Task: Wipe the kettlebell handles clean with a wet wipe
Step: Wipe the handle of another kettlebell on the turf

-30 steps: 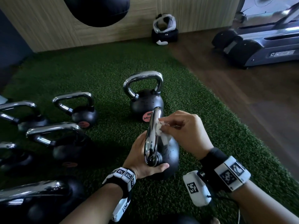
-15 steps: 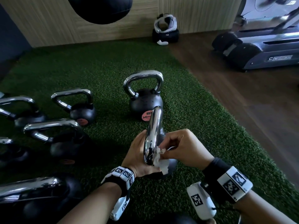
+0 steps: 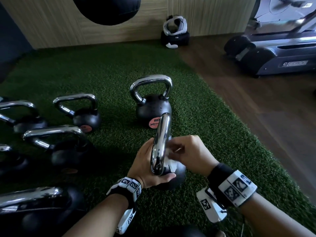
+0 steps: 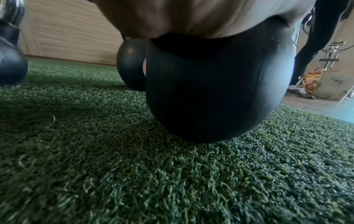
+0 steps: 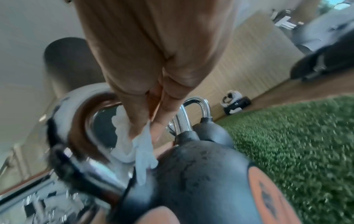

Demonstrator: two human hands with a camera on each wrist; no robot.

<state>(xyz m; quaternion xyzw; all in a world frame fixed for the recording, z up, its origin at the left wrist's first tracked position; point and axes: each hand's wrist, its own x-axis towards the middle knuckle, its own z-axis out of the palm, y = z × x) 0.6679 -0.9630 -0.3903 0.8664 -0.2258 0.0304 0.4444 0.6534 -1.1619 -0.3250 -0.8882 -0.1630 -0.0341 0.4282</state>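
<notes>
Near black round kettlebell (image 3: 177, 175) sits on the green artificial turf (image 3: 205, 117), turned so I see its polished chrome loop handle (image 3: 160, 142) edge-on. That puts the handle's flank square to my wiping hand.

My left hand (image 3: 145, 168) cups the base of the handle where it meets the bell, thumb across the front and palm behind. I judge this is to stop the bell rolling on its rounded underside; the left wrist view shows how small a patch of the bell meets the turf. Whether the far fingers curl fully round I cannot tell.

My right hand (image 3: 186, 153) pinches the crumpled white wet wipe (image 3: 171, 164) between thumb and fingers (image 5: 159, 128) and presses it against the inner side of the handle, low down near the bell. The wipe looks thin, limp and damp, with its loose end draped on the bell's shoulder.

Textures: the chrome is mirror-smooth and hard, showing reflections. The bell body is matte and finely pitted, with an orange round label (image 5: 268, 195) on its face. The turf is coarse and springy.

A second black kettlebell with a chrome handle (image 3: 152, 103) stands just behind. More kettlebells (image 3: 68, 146) sit in rows to my left, their handles presumably awaiting the wipe.
</notes>
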